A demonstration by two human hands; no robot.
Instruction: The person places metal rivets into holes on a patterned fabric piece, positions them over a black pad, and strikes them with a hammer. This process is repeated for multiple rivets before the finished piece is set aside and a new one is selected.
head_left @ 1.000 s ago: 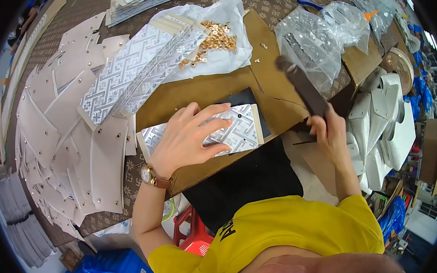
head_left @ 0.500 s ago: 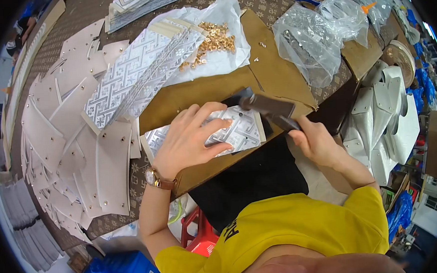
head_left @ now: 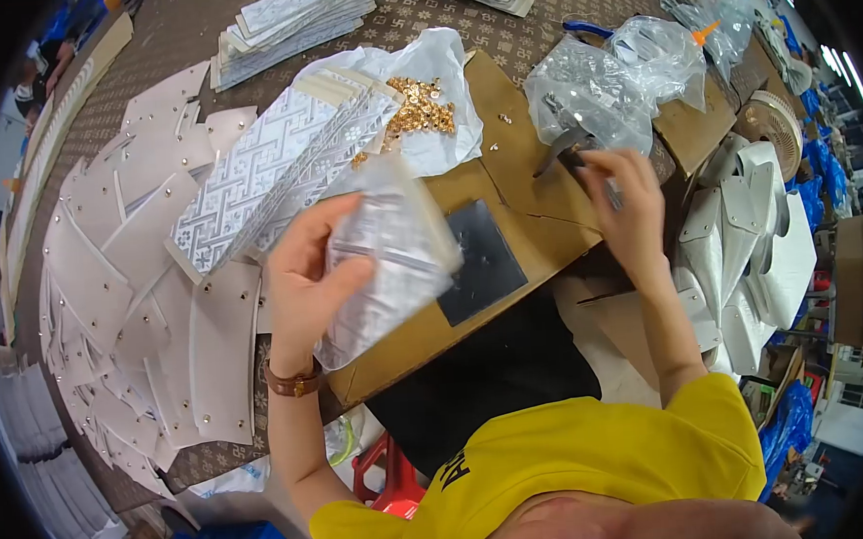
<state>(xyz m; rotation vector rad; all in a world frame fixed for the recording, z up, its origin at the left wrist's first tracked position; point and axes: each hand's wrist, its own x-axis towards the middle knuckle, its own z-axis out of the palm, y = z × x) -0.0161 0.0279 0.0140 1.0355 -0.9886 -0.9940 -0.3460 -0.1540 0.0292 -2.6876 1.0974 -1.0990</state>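
My left hand [head_left: 313, 272] is closed on a grey-white patterned panel [head_left: 387, 262], gripped by its left edge between thumb and fingers. The panel is tilted up above the cardboard and blurred by motion. To its right, a black square pad [head_left: 485, 261] lies on the cardboard [head_left: 546, 198]. My right hand [head_left: 630, 203] has its fingers around a dark hammer [head_left: 570, 147] at the cardboard's right side, beside the clear plastic bags. Its grip is partly hidden by the hand. Gold-coloured metal fasteners [head_left: 422, 107] lie heaped on white plastic, beyond a stack of patterned panels [head_left: 277, 160].
Overlapping cream pieces with metal studs [head_left: 224, 351] cover the left of the table. More patterned stacks [head_left: 308, 20] lie at the back. Clear plastic bags [head_left: 588, 82] are at the back right, near a small fan [head_left: 771, 135] and white studded pieces [head_left: 744, 211].
My left hand has lifted the patterned panel off the black pad and tilted it, moving left. My right hand has carried the hammer away from the panel, up and to the right.
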